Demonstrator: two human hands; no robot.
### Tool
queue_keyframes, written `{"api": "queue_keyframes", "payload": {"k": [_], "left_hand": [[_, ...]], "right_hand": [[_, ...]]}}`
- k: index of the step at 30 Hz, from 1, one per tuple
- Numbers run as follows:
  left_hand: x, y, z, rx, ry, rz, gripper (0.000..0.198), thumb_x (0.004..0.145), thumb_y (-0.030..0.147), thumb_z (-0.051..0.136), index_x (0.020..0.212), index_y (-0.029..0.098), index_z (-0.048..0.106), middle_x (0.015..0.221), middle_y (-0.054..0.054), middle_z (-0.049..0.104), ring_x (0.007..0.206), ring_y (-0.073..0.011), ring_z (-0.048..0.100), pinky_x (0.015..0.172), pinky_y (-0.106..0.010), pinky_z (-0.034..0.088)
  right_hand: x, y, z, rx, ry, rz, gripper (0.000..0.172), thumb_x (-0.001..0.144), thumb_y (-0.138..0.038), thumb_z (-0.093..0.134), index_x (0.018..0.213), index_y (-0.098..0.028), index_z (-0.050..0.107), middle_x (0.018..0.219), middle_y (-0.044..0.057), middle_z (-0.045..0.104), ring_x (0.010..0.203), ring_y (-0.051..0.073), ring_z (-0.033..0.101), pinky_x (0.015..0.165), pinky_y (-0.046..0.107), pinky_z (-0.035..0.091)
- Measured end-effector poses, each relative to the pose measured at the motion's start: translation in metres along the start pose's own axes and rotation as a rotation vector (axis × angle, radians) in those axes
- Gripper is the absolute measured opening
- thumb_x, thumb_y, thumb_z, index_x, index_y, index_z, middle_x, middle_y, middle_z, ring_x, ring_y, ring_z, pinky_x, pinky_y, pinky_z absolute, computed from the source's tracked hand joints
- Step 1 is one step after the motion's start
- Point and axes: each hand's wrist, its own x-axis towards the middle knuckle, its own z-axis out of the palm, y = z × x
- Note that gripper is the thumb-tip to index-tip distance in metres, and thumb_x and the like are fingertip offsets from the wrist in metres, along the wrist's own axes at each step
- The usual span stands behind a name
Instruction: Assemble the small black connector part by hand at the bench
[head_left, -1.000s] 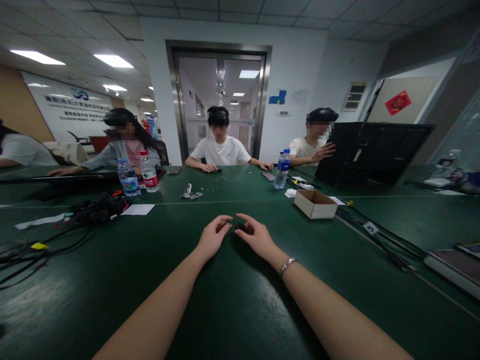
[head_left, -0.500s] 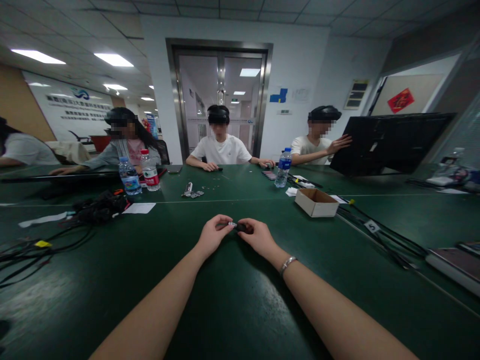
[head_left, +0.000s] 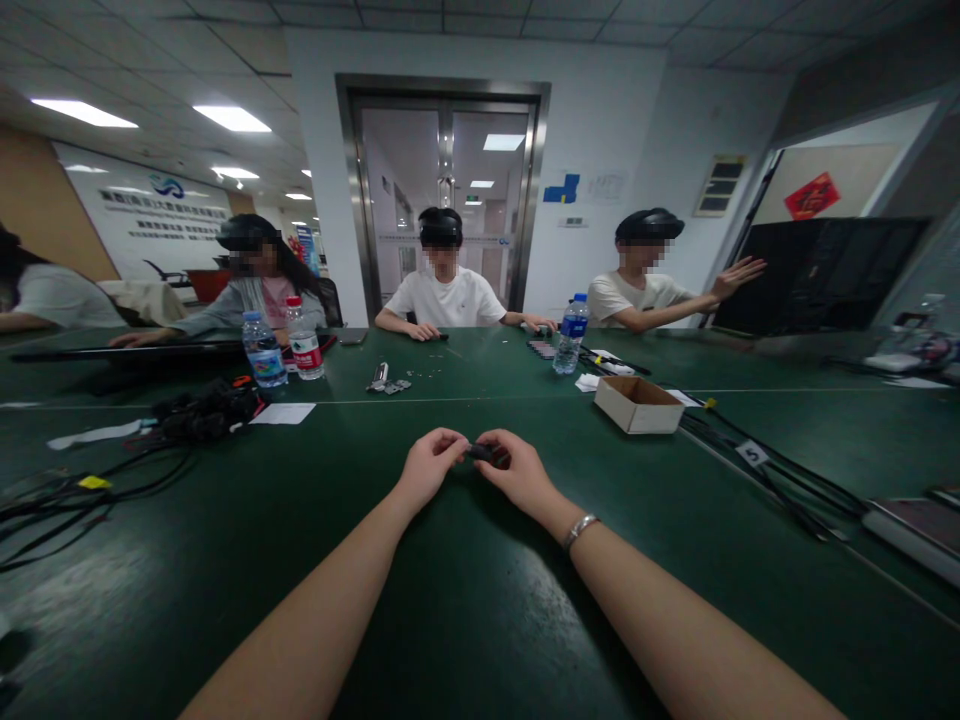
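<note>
My right hand [head_left: 514, 470] pinches a small dark object [head_left: 481, 453] between thumb and fingers, just above the green table. At its left end my left hand [head_left: 431, 466] is closed in a pinch on a small silvery piece [head_left: 469, 446], now mostly covered by the fingertips. The two hands almost touch, with the dark object bridging them. Its exact kind is too small to make out.
Beyond my hands lie a small silver cylinder [head_left: 381, 374] and grey bits. An open cardboard box [head_left: 639, 405] and a water bottle [head_left: 571, 336] stand right; two bottles, cables [head_left: 199, 408] and paper [head_left: 283, 414] lie left. Several people sit across the table [head_left: 480, 620].
The silvery piece between my hands shows less than before. Across the table at right, a person's hand has come off the black monitor, which has turned and shifted right.
</note>
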Motion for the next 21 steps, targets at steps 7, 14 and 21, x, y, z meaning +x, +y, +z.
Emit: {"api": "queue_keyframes", "payload": {"k": [7,14,21], "left_hand": [[0.0012,-0.0023,0.0002,-0.02,0.01,-0.005,0.03,0.071,0.041,0.066,0.083,0.014,0.063,0.076,-0.002,0.063,0.069,-0.0139,0.057,0.066,-0.027,0.045],[0.0016,-0.0054,-0.0013,-0.02,-0.01,0.025,0.029,0.072,0.039,0.067,0.088,0.015,0.064,0.08,-0.004,0.064,0.076,-0.0155,0.059,0.072,-0.028,0.046],[-0.0002,-0.0023,-0.003,-0.02,-0.013,0.041,0.029,0.071,0.035,0.068,0.093,0.016,0.065,0.093,-0.007,0.066,0.084,-0.0176,0.06,0.079,-0.032,0.047]], "right_hand": [[-0.0005,-0.0044,-0.0014,-0.033,0.015,-0.009,0.024,0.073,-0.019,0.065,0.097,-0.018,0.062,0.092,0.003,0.063,0.078,0.014,0.058,0.069,0.026,0.047],[-0.0005,-0.0016,-0.0004,-0.021,0.023,0.007,0.023,0.074,-0.02,0.066,0.097,-0.018,0.063,0.091,0.003,0.065,0.079,0.015,0.059,0.071,0.027,0.047],[0.0003,-0.0019,-0.0005,-0.016,0.01,0.028,0.022,0.076,-0.022,0.064,0.097,-0.018,0.063,0.091,0.003,0.065,0.079,0.015,0.059,0.071,0.027,0.046]]}}
